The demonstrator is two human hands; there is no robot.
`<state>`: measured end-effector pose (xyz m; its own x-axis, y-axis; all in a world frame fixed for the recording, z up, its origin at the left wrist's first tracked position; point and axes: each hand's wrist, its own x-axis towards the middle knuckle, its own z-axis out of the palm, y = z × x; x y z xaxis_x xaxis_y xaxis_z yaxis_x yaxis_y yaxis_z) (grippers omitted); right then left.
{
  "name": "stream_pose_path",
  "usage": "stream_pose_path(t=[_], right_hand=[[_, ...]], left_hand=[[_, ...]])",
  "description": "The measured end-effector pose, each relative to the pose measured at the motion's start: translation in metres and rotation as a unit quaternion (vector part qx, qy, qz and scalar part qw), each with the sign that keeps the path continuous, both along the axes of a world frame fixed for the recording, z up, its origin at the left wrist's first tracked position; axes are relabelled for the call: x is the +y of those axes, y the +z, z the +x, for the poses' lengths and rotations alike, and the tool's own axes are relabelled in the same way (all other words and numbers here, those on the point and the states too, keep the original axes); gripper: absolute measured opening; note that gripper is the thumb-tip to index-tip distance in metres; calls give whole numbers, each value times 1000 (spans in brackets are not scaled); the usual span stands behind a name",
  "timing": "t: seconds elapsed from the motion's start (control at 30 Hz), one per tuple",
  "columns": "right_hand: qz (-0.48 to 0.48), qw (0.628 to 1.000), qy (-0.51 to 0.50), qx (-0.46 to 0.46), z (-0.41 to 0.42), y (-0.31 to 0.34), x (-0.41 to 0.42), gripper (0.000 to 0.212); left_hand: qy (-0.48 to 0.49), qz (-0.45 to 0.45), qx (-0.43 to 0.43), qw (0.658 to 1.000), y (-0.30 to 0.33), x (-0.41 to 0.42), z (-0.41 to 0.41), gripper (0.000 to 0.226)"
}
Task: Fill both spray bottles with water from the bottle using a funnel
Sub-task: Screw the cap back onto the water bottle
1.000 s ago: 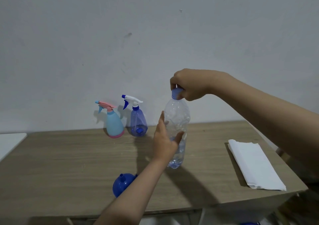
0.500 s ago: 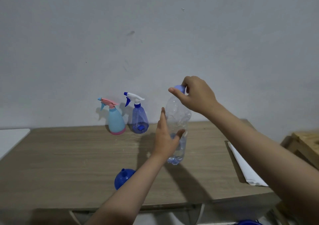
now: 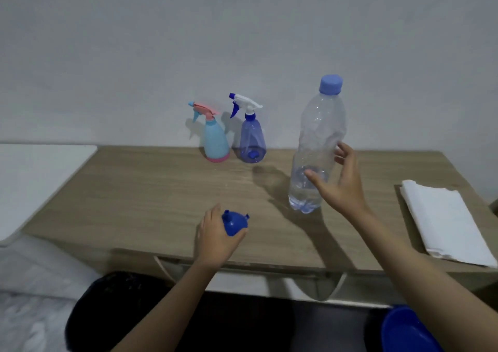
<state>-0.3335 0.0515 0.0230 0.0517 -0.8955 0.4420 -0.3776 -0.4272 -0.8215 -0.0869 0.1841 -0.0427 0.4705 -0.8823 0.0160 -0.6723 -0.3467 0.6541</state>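
Note:
A clear plastic water bottle (image 3: 320, 133) with a blue cap (image 3: 331, 84) stands upright on the wooden table (image 3: 151, 189), with a little water at its bottom. My right hand (image 3: 342, 181) is spread beside its lower part, thumb on the front, fingers at its right side. My left hand (image 3: 215, 237) grips the small blue funnel (image 3: 235, 223) near the table's front edge. A light blue spray bottle with a pink head (image 3: 214, 136) and a dark blue spray bottle with a white head (image 3: 250, 133) stand side by side at the wall, heads on.
A folded white cloth (image 3: 444, 222) lies on the table's right end. A blue basin (image 3: 409, 330) shows below the table at bottom right. A white surface (image 3: 40, 179) adjoins the table on the left. A dark object (image 3: 121, 311) sits under my left arm.
My left hand left the bottle and came down onto the funnel. My right hand left the cap and dropped to the bottle's lower side. The view tilted down.

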Motion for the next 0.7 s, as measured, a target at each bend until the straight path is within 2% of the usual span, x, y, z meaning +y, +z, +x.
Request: stream_pose_path(t=[0.1, 0.23, 0.3, 0.47, 0.7], right_hand=[[28, 999, 13, 10, 4, -12, 0, 102], [51, 998, 18, -18, 13, -19, -5, 113], [52, 998, 7, -28, 19, -23, -7, 111], [47, 997, -53, -38, 25, -27, -17, 89], [19, 991, -109, -72, 22, -7, -71, 90]], left_hand=[[8, 39, -22, 999, -18, 2, 9, 78], [31, 25, -25, 999, -26, 0, 10, 67], [42, 12, -20, 999, -27, -1, 9, 67], [16, -21, -11, 1000, -19, -26, 2, 65], [-80, -56, -16, 995, 22, -131, -23, 63]])
